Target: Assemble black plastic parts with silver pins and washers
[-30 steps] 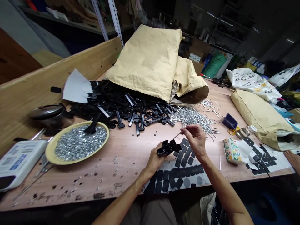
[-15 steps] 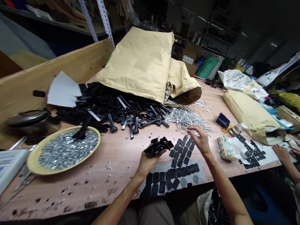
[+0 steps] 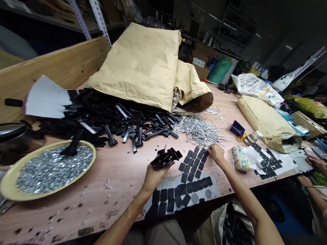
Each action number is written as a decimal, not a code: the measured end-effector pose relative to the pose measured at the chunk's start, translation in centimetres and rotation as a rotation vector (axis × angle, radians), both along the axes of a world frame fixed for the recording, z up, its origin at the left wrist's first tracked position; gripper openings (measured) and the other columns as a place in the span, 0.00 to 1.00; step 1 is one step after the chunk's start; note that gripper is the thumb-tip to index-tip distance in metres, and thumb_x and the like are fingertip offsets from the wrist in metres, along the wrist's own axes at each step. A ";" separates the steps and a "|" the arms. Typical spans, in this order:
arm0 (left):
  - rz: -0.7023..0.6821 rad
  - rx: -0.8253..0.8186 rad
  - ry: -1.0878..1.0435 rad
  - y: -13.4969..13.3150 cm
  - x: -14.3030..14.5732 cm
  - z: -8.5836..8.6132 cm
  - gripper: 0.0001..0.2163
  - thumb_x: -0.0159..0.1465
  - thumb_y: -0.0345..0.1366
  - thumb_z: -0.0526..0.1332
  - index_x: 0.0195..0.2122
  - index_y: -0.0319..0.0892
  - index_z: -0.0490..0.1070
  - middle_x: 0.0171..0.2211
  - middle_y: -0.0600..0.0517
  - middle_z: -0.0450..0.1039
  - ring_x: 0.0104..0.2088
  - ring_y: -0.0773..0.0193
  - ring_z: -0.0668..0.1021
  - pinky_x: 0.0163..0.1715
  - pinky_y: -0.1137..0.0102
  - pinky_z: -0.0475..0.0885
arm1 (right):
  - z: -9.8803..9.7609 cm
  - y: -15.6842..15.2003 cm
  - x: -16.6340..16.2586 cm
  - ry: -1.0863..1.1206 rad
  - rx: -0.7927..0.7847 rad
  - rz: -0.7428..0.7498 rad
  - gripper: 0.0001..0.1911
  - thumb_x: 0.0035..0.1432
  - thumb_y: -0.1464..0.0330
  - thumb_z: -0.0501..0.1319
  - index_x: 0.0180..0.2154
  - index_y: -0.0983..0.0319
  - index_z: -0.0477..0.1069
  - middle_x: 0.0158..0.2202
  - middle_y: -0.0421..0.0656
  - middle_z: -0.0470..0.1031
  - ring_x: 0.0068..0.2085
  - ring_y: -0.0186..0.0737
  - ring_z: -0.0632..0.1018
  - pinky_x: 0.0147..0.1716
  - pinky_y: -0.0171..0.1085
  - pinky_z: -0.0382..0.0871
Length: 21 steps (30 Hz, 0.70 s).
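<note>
My left hand is closed around a small bunch of black plastic parts, held above the table. A thin, light pin-like tip seems to stick up from them. My right hand is down at the table, fingers drawn together at the top right corner of the rows of black rounded pads. Whatever is between those fingertips is too small to make out. Just beyond them lies a heap of thin metal pins. Nearer my lap, more black pads lie on a pale backing sheet.
Black plastic parts are piled below a large paper sack. At left, a yellow bowl holds small metal pieces and a black scoop. A tissue pack and a blue box stand right. Another person's hand works at far right.
My right hand has come down from above the pads to the table beside the pins, its fingers closing together. The left hand still holds the black parts. The view has shifted slightly right.
</note>
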<state>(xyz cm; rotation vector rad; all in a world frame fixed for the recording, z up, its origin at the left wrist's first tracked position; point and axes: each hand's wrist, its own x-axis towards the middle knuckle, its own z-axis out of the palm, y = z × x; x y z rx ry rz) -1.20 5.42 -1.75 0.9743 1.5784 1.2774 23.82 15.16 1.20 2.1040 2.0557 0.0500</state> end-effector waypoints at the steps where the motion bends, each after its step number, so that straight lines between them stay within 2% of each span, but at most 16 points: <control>1: 0.007 0.023 0.024 0.0 -0.1 -0.1 0.14 0.44 0.43 0.67 0.30 0.42 0.75 0.25 0.52 0.79 0.30 0.54 0.80 0.30 0.65 0.75 | 0.2 -0.1 0.0 0.003 0.013 -0.012 0.11 0.61 0.70 0.53 0.36 0.63 0.75 0.39 0.48 0.76 0.40 0.41 0.75 0.32 0.33 0.62; 4: -0.011 0.086 0.087 0.3 -0.1 -0.5 0.15 0.46 0.40 0.66 0.35 0.43 0.75 0.29 0.52 0.80 0.33 0.56 0.80 0.32 0.67 0.74 | 1.5 -1.1 -0.3 0.167 0.134 0.050 0.12 0.63 0.71 0.50 0.39 0.64 0.72 0.35 0.48 0.76 0.36 0.41 0.76 0.32 0.35 0.64; 7: -0.049 0.081 0.146 0.6 0.2 -0.6 0.15 0.47 0.38 0.66 0.36 0.43 0.74 0.31 0.51 0.80 0.34 0.56 0.80 0.32 0.68 0.73 | 3.6 -3.1 -1.4 0.506 0.325 0.381 0.10 0.63 0.69 0.51 0.38 0.61 0.71 0.34 0.44 0.74 0.35 0.39 0.74 0.35 0.35 0.67; 9: -0.074 0.069 0.168 0.7 0.4 -0.5 0.14 0.48 0.38 0.65 0.36 0.43 0.73 0.30 0.51 0.79 0.33 0.55 0.80 0.31 0.67 0.72 | 5.1 -4.4 -2.7 0.598 0.404 0.611 0.10 0.64 0.68 0.51 0.37 0.59 0.71 0.35 0.44 0.72 0.36 0.38 0.73 0.36 0.35 0.68; 11: -0.089 0.071 0.182 0.7 0.6 -0.3 0.13 0.48 0.38 0.65 0.36 0.43 0.73 0.30 0.51 0.79 0.33 0.56 0.80 0.32 0.67 0.72 | 6.2 -5.3 -3.9 0.586 0.452 0.747 0.10 0.64 0.69 0.51 0.36 0.59 0.72 0.35 0.44 0.69 0.36 0.38 0.72 0.34 0.34 0.68; 15: -0.118 0.098 0.212 0.5 0.7 0.1 0.14 0.49 0.37 0.65 0.38 0.43 0.73 0.31 0.51 0.79 0.34 0.55 0.80 0.32 0.68 0.72 | 6.9 -6.0 -5.7 0.535 0.512 0.837 0.12 0.63 0.73 0.51 0.34 0.61 0.72 0.34 0.44 0.66 0.35 0.36 0.69 0.30 0.32 0.67; 21: -0.139 0.122 0.219 0.5 1.1 0.5 0.14 0.48 0.34 0.66 0.37 0.43 0.73 0.28 0.52 0.78 0.31 0.57 0.79 0.31 0.69 0.71 | 7.4 -6.2 -7.0 0.445 0.439 0.982 0.15 0.65 0.74 0.47 0.36 0.63 0.72 0.32 0.45 0.68 0.32 0.36 0.68 0.28 0.34 0.68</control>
